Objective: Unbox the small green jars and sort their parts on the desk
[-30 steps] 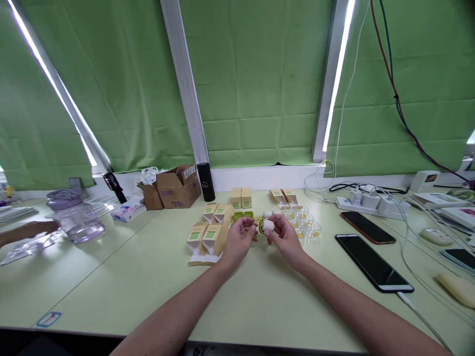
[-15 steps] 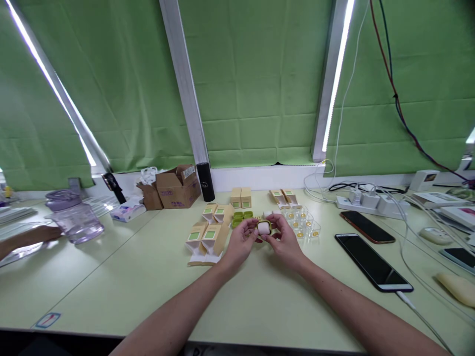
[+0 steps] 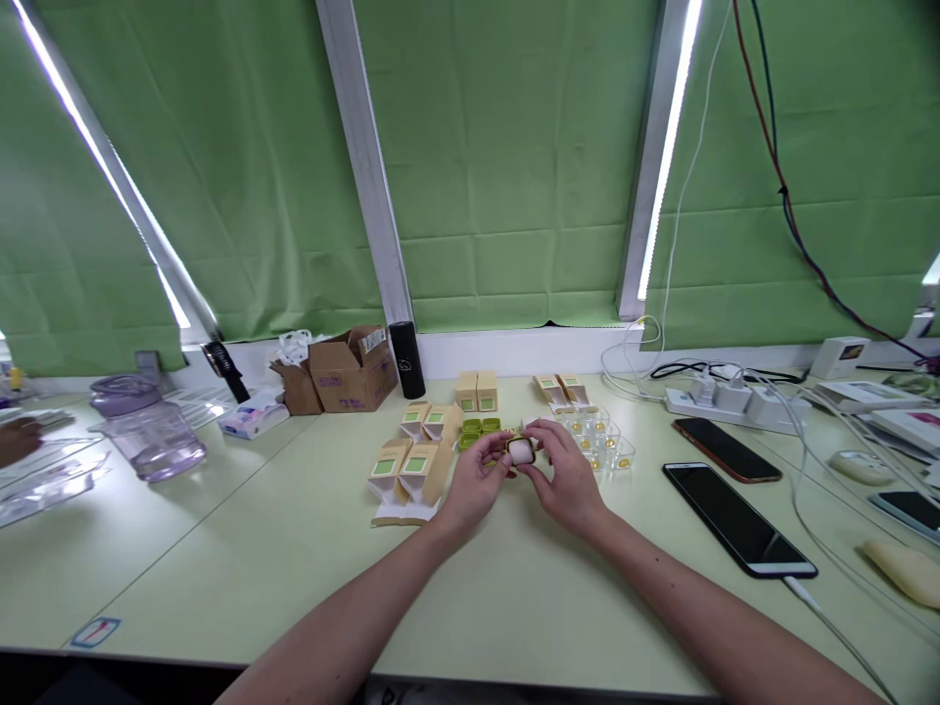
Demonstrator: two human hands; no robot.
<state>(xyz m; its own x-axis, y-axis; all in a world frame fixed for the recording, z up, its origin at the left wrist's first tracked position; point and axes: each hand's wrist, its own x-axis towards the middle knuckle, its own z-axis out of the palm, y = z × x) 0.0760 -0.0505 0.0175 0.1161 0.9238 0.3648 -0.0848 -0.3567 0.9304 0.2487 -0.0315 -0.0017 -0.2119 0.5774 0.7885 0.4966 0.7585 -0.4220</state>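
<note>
Between both hands is a small white rounded case with a dark olive-gold rim [image 3: 521,450], raised a little over the table. My left hand [image 3: 479,480] is closed on its left side, thumb at the near edge. From the right, the fingers and thumb of my right hand [image 3: 564,478] pinch the same case. Small green square containers [image 3: 471,433] sit just behind my left hand. Clear plastic cups with gold centres [image 3: 606,441] stand in a cluster to the right. Open kraft boxes with green labels [image 3: 415,468] lie left of my hands.
More kraft boxes [image 3: 477,390] stand behind, near a black cylinder [image 3: 407,360] and a brown carton [image 3: 352,372]. Phones [image 3: 738,519] and a power strip [image 3: 734,399] with loose cables lie right. At left are a purple-lidded jug [image 3: 151,436] and another person's hand [image 3: 19,439].
The held case has tilted and its pale face looks smaller, with my right fingers further over its top. At far left, the other person's hand has moved back and left from the jug.
</note>
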